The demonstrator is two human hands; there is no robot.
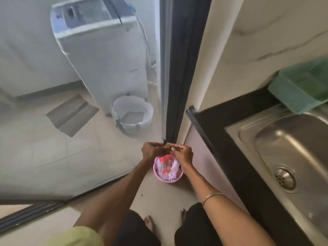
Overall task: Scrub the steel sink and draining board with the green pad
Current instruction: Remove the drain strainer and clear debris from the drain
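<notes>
Pale tiled floor (53, 157) across the lower left, seen partly through a glass door with a dark frame (177, 68) running up at 12 o'clock. Behind the glass, at 11 o'clock, a white washing machine (99, 55), tilted by the wide lens, with a white bucket (132, 114) just beside its foot and a grey mat (72, 115) on the floor at 9 o'clock.

At 3 o'clock, the steel sink (291, 153) set in a black counter (230, 148), its round drain (284, 180) toward 4 o'clock. Above the sink, at 2 o'clock, a green basket (300, 87) resting against the marbled wall. No green pad to be made out anywhere.

At centre, both arms stretched down over a small pink bin (167, 170) standing on the floor near the door frame, holding crumpled clear and red plastic (166, 166). Left hand (153, 150) and right hand (182, 153) held close together just above the bin, fingers of each curled round a small dark scrap (165, 143); too small and blurred to identify. Thin bangle (212, 197) on the right wrist. Bare toes (148, 221) at 6 o'clock.
</notes>
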